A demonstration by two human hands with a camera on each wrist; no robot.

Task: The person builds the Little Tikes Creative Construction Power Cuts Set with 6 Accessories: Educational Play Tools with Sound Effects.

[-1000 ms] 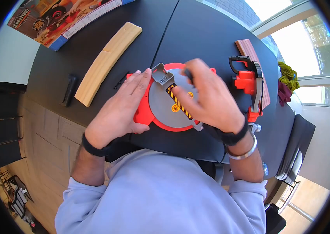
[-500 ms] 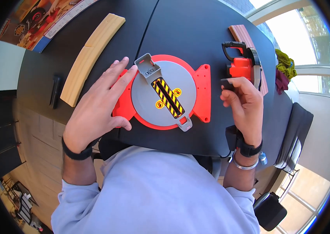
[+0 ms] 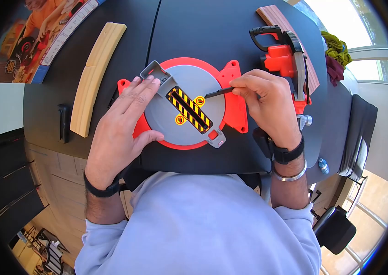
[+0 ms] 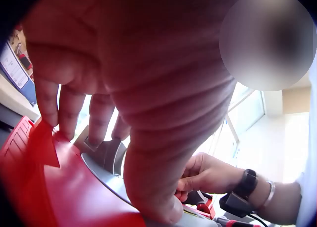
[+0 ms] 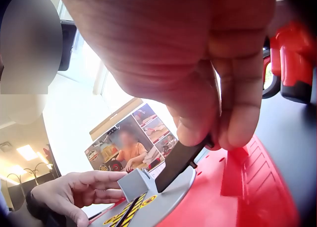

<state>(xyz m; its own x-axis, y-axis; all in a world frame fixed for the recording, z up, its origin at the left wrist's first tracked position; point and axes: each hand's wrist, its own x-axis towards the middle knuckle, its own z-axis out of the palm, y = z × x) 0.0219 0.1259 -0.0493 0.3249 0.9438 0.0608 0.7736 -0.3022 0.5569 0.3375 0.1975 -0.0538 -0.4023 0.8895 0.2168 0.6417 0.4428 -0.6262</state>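
My right hand pinches a flat black plastic piece between thumb and fingers. Its free end points left over the round grey turntable, and a small peg sticks out of its side in the right wrist view. The turntable sits in a red base and carries a yellow-and-black striped slot. A grey upright bracket stands at the turntable's far left edge. My left hand lies over the base's left side, fingers extended with their tips at the bracket and thumb apart.
A red and black toy circular saw and a reddish board lie at the right. At the left are a pale two-part wooden board, a black handle-like part and a printed box.
My right hand lifted from over the turntable out to the right, then came back left, turning the black piece toward the turntable. My left hand stays by the base's left side.
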